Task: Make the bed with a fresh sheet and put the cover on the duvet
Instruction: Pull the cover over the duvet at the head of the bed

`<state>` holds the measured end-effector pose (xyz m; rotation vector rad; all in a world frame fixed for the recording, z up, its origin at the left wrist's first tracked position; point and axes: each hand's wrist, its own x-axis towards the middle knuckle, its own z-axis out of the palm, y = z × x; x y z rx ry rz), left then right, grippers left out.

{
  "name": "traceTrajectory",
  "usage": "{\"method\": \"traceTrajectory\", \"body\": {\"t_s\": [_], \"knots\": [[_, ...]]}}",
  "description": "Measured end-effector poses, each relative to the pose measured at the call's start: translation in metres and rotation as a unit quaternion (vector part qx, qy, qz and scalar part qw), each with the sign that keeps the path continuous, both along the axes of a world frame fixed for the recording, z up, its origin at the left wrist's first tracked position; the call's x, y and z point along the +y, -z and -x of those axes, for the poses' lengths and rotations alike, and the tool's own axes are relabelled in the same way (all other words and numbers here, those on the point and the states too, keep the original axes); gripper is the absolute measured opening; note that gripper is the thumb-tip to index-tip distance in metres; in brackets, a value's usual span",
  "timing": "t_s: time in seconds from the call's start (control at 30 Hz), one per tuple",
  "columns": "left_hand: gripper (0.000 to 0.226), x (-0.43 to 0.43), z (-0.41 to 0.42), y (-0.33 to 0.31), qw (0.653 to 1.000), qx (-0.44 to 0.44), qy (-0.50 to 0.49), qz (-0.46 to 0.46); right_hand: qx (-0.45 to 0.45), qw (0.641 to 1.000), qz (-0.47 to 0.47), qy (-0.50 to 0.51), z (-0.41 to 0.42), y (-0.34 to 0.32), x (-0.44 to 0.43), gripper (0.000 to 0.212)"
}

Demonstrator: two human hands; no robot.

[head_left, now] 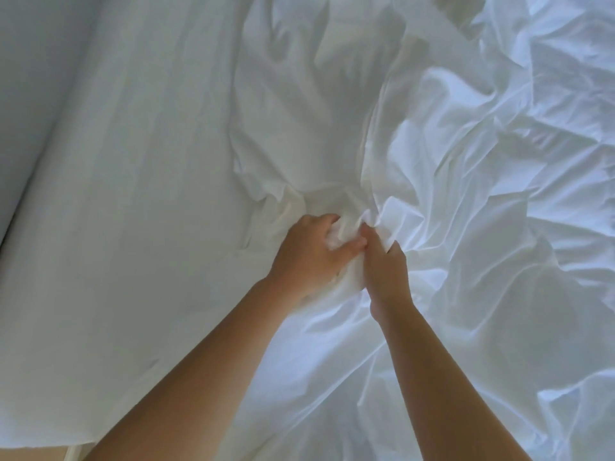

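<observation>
Across the left part of the bed, a white sheet [139, 194] is lying fairly smooth over the mattress, so that step is looking largely done, though how its far edges are tucked is not showing. Over the right part, a crumpled mass of white fabric [499, 201] is spreading in loose folds; this is most likely the duvet with its cover, but both being white, I cannot tell one from the other, nor how much of the duvet is already inside. Judging by the heavy creasing, the covering step is looking unfinished, with straightening and spreading left to do.

Near the middle of the view, both hands are working close together, nearly touching. The left hand [309, 257] is curling its fingers [327, 221] tightly around a bunched wad of the fabric, thumb pressing against it. The right hand [382, 267] is closing in a fist on the neighbouring fold, knuckles turned up, fabric poking out above its fingers
</observation>
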<state>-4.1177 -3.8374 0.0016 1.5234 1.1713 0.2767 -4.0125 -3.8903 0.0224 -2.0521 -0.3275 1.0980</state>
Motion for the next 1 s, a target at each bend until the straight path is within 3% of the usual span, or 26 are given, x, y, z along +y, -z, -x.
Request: {"method": "traceTrajectory", "body": {"t_s": [0.1, 0.2, 0.27, 0.33, 0.4, 0.47, 0.57, 0.63, 0.73, 0.83, 0.9, 1.0], "knots": [[0.070, -0.004, 0.006, -0.014, 0.990, 0.054, 0.067, 0.112, 0.008, 1.000, 0.000, -0.004, -0.005, -0.005, -0.005, 0.023], [0.081, -0.008, 0.016, -0.020, 0.942, 0.301, 0.140, -0.054, -0.139, 0.990, 0.010, -0.024, -0.013, -0.011, -0.008, 0.032], [0.080, -0.018, 0.024, -0.022, 0.922, 0.360, 0.116, -0.089, -0.290, 0.955, 0.005, -0.056, -0.012, -0.014, -0.004, 0.053], [0.074, -0.030, 0.032, -0.021, 0.933, 0.346, 0.086, -0.050, -0.320, 0.942, 0.017, -0.103, -0.009, -0.013, 0.010, 0.073], [0.068, -0.040, 0.034, -0.014, 0.945, 0.316, 0.066, -0.044, -0.233, 0.958, 0.081, -0.147, -0.007, -0.006, 0.030, 0.085], [0.063, -0.050, 0.033, -0.005, 0.944, 0.312, 0.033, -0.107, -0.150, 0.963, 0.132, -0.181, -0.010, 0.009, 0.045, 0.074], [0.066, -0.069, 0.039, 0.001, 0.926, 0.287, 0.002, -0.245, -0.106, 0.953, 0.190, -0.212, -0.022, 0.031, 0.056, 0.044], [0.066, -0.081, 0.053, 0.004, 0.917, 0.302, -0.012, -0.261, -0.044, 0.961, 0.198, -0.188, -0.027, 0.040, 0.059, 0.038], [0.045, -0.089, 0.073, 0.003, 0.943, 0.286, -0.060, -0.158, 0.009, 0.972, 0.146, -0.182, -0.022, 0.041, 0.056, 0.026], [0.034, -0.080, 0.097, -0.012, 0.979, 0.127, -0.157, -0.040, 0.012, 0.989, 0.012, -0.145, -0.013, 0.014, 0.051, 0.016], [0.028, -0.069, 0.116, -0.045, 0.980, 0.040, -0.182, -0.072, -0.007, 0.993, -0.056, -0.107, -0.003, -0.023, 0.059, 0.013], [0.020, -0.046, 0.151, -0.100, 0.978, -0.023, -0.134, -0.158, -0.025, 0.988, -0.133, -0.070, 0.022, -0.086, 0.083, 0.028]]}}
